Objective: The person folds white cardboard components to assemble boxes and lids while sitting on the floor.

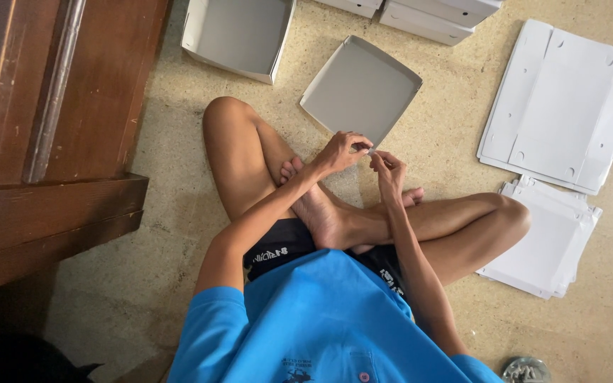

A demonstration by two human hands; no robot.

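Both hands, left (pixel 338 152) and right (pixel 389 170), pinch the near corner of the shallow grey cardboard tray (pixel 360 89); best to press that fold firmly just beyond the grip.

Shallow grey cardboard trays, folded: you have two, one (pixel 360 89) at your hands, one (pixel 239 35) beyond.
Flat white cardboard blanks: one sheet (pixel 562 103), one stack (pixel 544 237).
Closed white boxes: two visible (pixel 434 15), (pixel 356 6).

The person wears a bright blue short-sleeved shirt (pixel 321 319) — a pink button and small dark print low on its front — with black shorts (pixel 282 248) bearing white lettering; feet bare.
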